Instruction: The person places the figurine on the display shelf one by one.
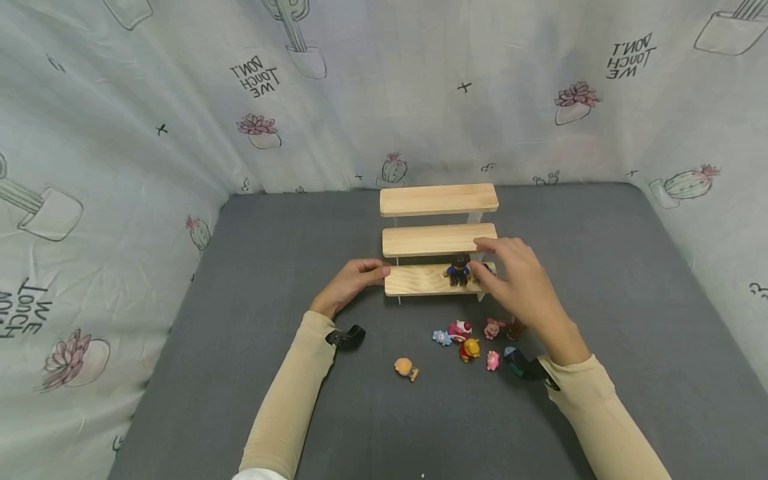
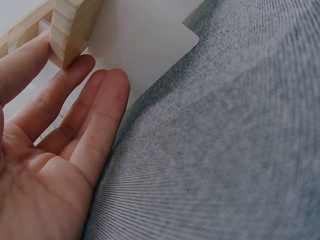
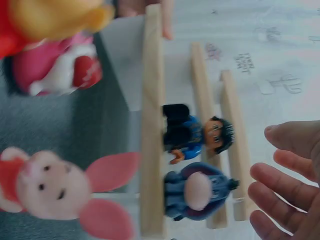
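A three-step wooden display shelf (image 1: 414,283) stands on the grey table. My left hand (image 1: 354,283) pinches the left end of its lowest step (image 2: 75,30), thumb above and a fingertip below. On that step stands a black-haired toy figure (image 1: 459,272) in blue and black, with a blue-grey donkey figure (image 3: 197,192) beside it. My right hand (image 1: 525,283) is over the right end of the step; its spread fingers (image 3: 277,182) hold nothing and are apart from both figures. In the head view this hand mostly hides the donkey.
In front of the shelf lie a yellow bear in red (image 1: 470,350), a magenta bear (image 1: 459,331), a blue figure (image 1: 442,338), a pink piglet (image 1: 493,328), a small pink figure (image 1: 493,361) and an orange-headed figure (image 1: 405,367). A brown figure (image 1: 515,329) is partly under my right wrist. A printed curtain (image 1: 420,100) hangs behind.
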Available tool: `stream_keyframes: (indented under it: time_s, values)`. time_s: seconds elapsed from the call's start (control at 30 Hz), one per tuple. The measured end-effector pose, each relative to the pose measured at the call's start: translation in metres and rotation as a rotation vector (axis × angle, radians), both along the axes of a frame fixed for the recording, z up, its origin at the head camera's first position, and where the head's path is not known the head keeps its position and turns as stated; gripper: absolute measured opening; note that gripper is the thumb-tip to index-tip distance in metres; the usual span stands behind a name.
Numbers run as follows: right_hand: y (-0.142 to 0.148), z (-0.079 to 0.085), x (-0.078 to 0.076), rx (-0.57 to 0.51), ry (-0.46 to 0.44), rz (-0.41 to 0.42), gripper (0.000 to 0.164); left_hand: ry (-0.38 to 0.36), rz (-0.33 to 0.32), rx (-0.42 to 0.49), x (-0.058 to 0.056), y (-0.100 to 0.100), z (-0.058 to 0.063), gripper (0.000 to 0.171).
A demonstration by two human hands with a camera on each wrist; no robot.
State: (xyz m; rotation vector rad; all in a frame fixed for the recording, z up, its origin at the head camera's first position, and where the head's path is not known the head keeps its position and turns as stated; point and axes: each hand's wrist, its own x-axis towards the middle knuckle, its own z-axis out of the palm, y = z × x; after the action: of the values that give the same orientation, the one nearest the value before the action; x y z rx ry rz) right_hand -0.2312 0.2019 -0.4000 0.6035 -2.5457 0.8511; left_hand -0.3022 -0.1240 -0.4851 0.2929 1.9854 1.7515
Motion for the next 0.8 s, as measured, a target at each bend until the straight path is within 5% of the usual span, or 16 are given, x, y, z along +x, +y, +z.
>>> stream_keyframes:
  time_s: [0.57,0.8]
  values:
    - [-0.001,0.014,0.015,-0.054,-0.002,0.099,0.028,-0.003,-0.004,-0.013,0.003,-0.002,-0.002,0.042]
    - [-0.012,0.011,0.019,-0.065,-0.078,0.223,0.025,-0.009,0.010,0.001,0.002,0.000,0.000,0.040]
